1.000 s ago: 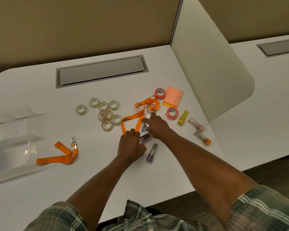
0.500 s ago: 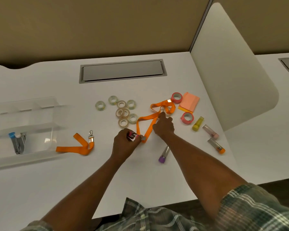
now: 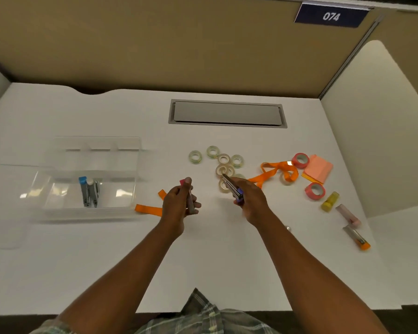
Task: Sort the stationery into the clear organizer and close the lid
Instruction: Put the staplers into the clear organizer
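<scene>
My left hand (image 3: 177, 204) is closed around a small pink-capped stapler (image 3: 190, 198), lifted above the desk. My right hand (image 3: 250, 200) grips a purple-capped stapler (image 3: 232, 190), also off the surface. The clear organizer (image 3: 92, 174) stands open at the left, with two staplers (image 3: 89, 194) lying in its front compartment. Its lid (image 3: 3, 206) lies flat further left. Several clear tape rolls (image 3: 223, 160) sit beyond my right hand. One orange lanyard (image 3: 279, 173) lies to the right, another orange lanyard (image 3: 149, 209) lies partly under my left hand.
Two pink tape rolls (image 3: 314, 191), orange sticky notes (image 3: 317, 168), a yellow stapler (image 3: 329, 201), a pink one (image 3: 348, 215) and an orange-capped one (image 3: 356, 237) lie at the right. A grey cable hatch (image 3: 227, 113) sits at the back. A white divider panel (image 3: 381, 121) bounds the right.
Both hands have lifted from the desk and drawn apart, each holding a stapler. The purple stapler has left the desk. The view has shifted left, bringing the organizer fully into sight.
</scene>
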### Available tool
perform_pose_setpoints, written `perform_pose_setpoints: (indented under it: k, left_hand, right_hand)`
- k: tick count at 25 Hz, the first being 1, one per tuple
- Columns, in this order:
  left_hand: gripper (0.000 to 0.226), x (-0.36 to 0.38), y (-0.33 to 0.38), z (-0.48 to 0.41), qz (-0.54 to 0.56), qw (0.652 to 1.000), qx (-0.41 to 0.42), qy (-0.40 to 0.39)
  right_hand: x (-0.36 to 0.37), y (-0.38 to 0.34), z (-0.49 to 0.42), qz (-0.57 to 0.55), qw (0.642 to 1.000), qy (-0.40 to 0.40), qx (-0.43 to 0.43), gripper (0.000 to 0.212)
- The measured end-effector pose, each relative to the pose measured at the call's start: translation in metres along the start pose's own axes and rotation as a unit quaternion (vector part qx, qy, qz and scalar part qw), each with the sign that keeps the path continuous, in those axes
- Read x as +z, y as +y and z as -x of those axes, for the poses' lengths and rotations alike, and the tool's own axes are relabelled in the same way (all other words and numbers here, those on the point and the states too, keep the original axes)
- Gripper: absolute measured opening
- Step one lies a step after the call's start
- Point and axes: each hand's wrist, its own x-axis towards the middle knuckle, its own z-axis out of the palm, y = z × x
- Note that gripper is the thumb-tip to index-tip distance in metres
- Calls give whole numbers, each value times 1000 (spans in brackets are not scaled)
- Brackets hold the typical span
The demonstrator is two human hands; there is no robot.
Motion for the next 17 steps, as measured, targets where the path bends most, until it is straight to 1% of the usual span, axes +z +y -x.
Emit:
perform_pose_setpoints:
  k: [2, 4, 5, 7, 10, 13, 16, 17]
  left_hand:
    - [50, -21, 9, -5, -5, 1000, -12, 27]
    - [50, -46, 20, -8, -16, 999, -12, 47]
    - [49, -58, 25, -9, -21, 999, -10, 50]
    - [48, -84, 35, -11, -26, 998, 1, 52]
    - [46, -129, 48, -17, -52, 994, 33, 89]
    - [38, -176, 63, -25, -86, 983, 77, 146]
    - [29, -218, 77, -40, -112, 971, 95, 187]
    - [30, -230, 81, -46, -120, 968, 93, 198]
  right_hand:
    - [33, 5, 8, -46, 995, -75, 49, 21]
    - [70, 12, 17, -65, 984, -140, 91, 23]
    - [88, 16, 20, -57, 979, -166, 101, 24]
    - [124, 20, 27, -16, 973, -209, 95, 26]
    - [178, 20, 33, 111, 960, -252, 42, 28]
    - [230, 15, 36, 255, 929, -261, -55, 21]
    - [279, 13, 37, 316, 904, -254, -135, 18]
    - [295, 13, 36, 336, 895, -250, -156, 18]
